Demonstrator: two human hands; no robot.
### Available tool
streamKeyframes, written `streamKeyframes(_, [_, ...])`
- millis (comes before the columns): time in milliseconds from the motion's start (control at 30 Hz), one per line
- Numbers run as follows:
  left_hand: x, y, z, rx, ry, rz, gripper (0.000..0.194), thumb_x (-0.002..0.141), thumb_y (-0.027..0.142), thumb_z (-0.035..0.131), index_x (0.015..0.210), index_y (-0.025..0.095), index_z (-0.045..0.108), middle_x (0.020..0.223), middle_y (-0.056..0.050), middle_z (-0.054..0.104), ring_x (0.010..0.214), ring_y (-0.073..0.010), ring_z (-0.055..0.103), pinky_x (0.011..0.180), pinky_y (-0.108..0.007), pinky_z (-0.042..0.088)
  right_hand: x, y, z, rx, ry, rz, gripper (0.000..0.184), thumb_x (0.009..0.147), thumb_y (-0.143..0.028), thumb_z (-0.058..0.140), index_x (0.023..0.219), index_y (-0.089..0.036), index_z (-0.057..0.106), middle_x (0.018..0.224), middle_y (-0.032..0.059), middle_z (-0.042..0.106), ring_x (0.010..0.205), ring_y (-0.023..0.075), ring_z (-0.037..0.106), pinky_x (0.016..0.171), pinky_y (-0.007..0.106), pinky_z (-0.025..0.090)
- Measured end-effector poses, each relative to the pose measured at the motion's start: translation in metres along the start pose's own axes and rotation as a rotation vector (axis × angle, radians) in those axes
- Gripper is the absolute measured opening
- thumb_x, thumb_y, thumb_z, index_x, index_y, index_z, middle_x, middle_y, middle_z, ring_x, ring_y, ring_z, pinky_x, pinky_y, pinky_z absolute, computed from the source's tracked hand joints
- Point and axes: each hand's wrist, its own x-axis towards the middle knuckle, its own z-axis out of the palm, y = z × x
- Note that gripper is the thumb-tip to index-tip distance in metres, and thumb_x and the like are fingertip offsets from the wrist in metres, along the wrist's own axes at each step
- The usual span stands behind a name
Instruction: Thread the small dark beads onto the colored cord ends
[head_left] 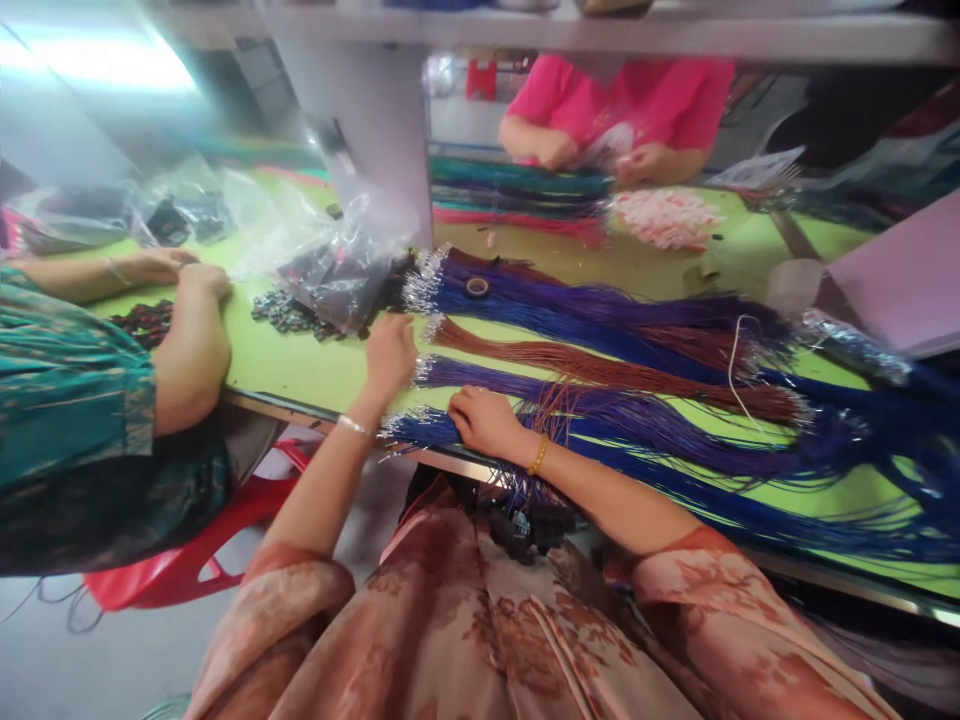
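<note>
Several bundles of long thin wires with silvery metal ends lie across the green table. My left hand (pixel 391 355) is closed beside the metal tips of the brown wires (pixel 495 348); what its fingers hold, if anything, is hidden. Lower and to the right, my right hand (pixel 487 422) has its fingers curled onto wires between the purple bundle (pixel 600 405) and the blue bundle (pixel 424 428) at the table's front edge. Some loose wire ends (pixel 521 485) hang over that edge below my right wrist.
A tape roll (pixel 476 288) rests on the rear purple wires. Left of my hands are a clear plastic bag of dark parts (pixel 334 285) and a pile of small dark pieces (pixel 289 315). A co-worker's arms (pixel 191 330) are at far left; another person (pixel 619 115) works across the table.
</note>
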Motion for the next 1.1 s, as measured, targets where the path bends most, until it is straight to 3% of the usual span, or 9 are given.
streamKeyframes(67, [0.030,-0.025,0.010,0.159,-0.089,-0.046,0.037,0.085,0.012,0.037,0.109,0.008,0.065,0.113,-0.020,0.062,0.101,-0.0294,0.054,0.092,-0.045,0.039,0.000,-0.001,0.001,-0.018,0.003,0.010,0.025,0.096,-0.028,0.041,0.094,-0.018,0.064,0.095,0.0082,0.063,0.083,0.0193,0.056,0.068,0.029,0.035])
streamKeyframes(167, [0.048,-0.047,0.024,0.306,-0.229,0.007,0.037,0.080,0.009,0.038,0.105,0.008,0.066,0.106,-0.020,0.063,0.098,-0.0307,0.053,0.090,-0.044,0.037,0.000,0.000,0.001,-0.003,0.022,0.005,0.025,0.096,-0.027,0.040,0.094,-0.018,0.062,0.094,0.0080,0.063,0.082,0.0184,0.055,0.068,0.029,0.034])
streamKeyframes(267, [0.041,-0.052,0.026,0.345,-0.230,0.069,0.032,0.080,0.013,0.042,0.101,0.010,0.066,0.103,-0.019,0.062,0.096,-0.0306,0.054,0.087,-0.042,0.038,0.000,0.001,0.001,0.032,0.072,-0.008,0.023,0.096,-0.026,0.040,0.092,-0.018,0.062,0.092,0.0075,0.062,0.082,0.0177,0.054,0.070,0.028,0.034])
streamKeyframes(433, [0.018,-0.048,0.011,0.283,-0.258,0.118,0.023,0.082,0.016,0.045,0.096,0.012,0.062,0.099,-0.016,0.062,0.093,-0.0282,0.056,0.085,-0.040,0.041,-0.001,0.004,0.000,0.108,0.132,-0.009,0.020,0.094,-0.023,0.042,0.088,-0.017,0.061,0.088,0.0064,0.063,0.080,0.0170,0.053,0.071,0.028,0.034])
streamKeyframes(533, [0.007,-0.047,-0.004,0.096,-0.231,-0.003,0.020,0.084,0.016,0.045,0.093,0.014,0.062,0.087,-0.012,0.065,0.083,-0.0237,0.059,0.078,-0.036,0.044,0.000,0.005,0.000,0.207,0.140,-0.010,0.016,0.091,-0.020,0.044,0.088,-0.017,0.059,0.086,0.0057,0.063,0.079,0.0162,0.053,0.071,0.027,0.035])
streamKeyframes(633, [-0.004,-0.045,-0.022,-0.332,-0.155,-0.204,0.017,0.084,0.023,0.052,0.092,0.014,0.064,0.081,-0.007,0.066,0.071,-0.0167,0.061,0.072,-0.031,0.047,0.003,0.006,-0.001,0.290,0.132,-0.008,0.013,0.088,-0.019,0.046,0.087,-0.017,0.058,0.083,0.0044,0.063,0.074,0.0149,0.053,0.067,0.025,0.035])
streamKeyframes(800, [-0.029,-0.033,-0.054,-0.924,-0.177,-0.473,0.030,0.069,0.030,0.074,0.092,0.012,0.069,0.087,-0.007,0.069,0.072,-0.0118,0.062,0.069,-0.024,0.050,0.006,0.010,-0.013,0.300,0.038,0.011,0.007,0.080,-0.016,0.052,0.079,-0.016,0.059,0.075,0.0032,0.063,0.065,0.0129,0.050,0.062,0.025,0.032])
streamKeyframes(933, [-0.054,-0.021,-0.074,-1.047,-0.268,-0.554,0.040,0.060,0.026,0.082,0.097,0.013,0.071,0.093,-0.009,0.071,0.078,-0.0144,0.064,0.067,-0.022,0.052,0.006,0.015,-0.022,0.557,0.001,0.026,0.005,0.076,-0.015,0.054,0.073,-0.015,0.058,0.068,-0.0009,0.060,0.059,0.0090,0.047,0.059,0.022,0.033])
streamKeyframes(1100, [-0.079,-0.007,-0.077,-0.981,-0.410,-0.606,0.030,0.064,0.026,0.079,0.090,0.015,0.071,0.082,-0.006,0.070,0.063,-0.0142,0.062,0.052,-0.023,0.051,0.004,0.014,-0.022,0.799,0.025,-0.022,0.008,0.078,-0.021,0.054,0.073,-0.015,0.057,0.065,-0.0034,0.055,0.058,0.0073,0.043,0.058,0.021,0.033])
